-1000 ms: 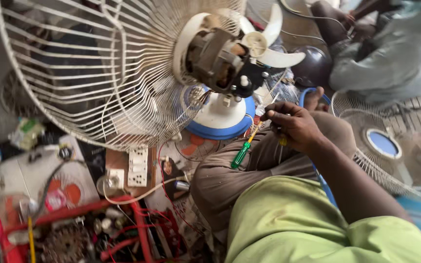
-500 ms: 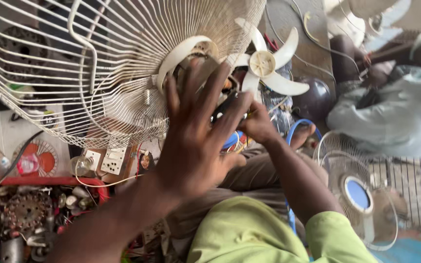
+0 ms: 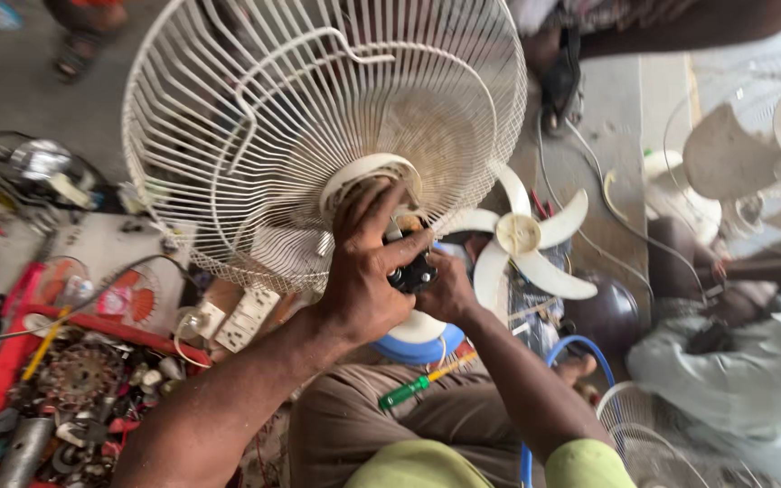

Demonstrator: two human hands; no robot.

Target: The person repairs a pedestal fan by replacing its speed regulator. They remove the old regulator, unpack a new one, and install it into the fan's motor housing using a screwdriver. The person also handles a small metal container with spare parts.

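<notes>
Our left hand (image 3: pixel 368 271) wraps its fingers (image 3: pixel 381 212) around the black motor (image 3: pixel 411 269) behind the grille (image 3: pixel 318 126); our right hand (image 3: pixel 445 294) pinches it from below. We judge that we are seating the motor; next needs steady holding. A screwdriver (image 3: pixel 422 383) lies on the lap below, blades (image 3: pixel 522 237) just right.

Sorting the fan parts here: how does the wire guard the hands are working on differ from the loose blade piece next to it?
The wire guard is a large open cage of thin ribs; the blade piece is smaller, with solid broad blades around a round hub. The guard sits at the motor gripped by the left hand and right hand; the blade piece is touched by neither hand. Both are off-white.
</notes>
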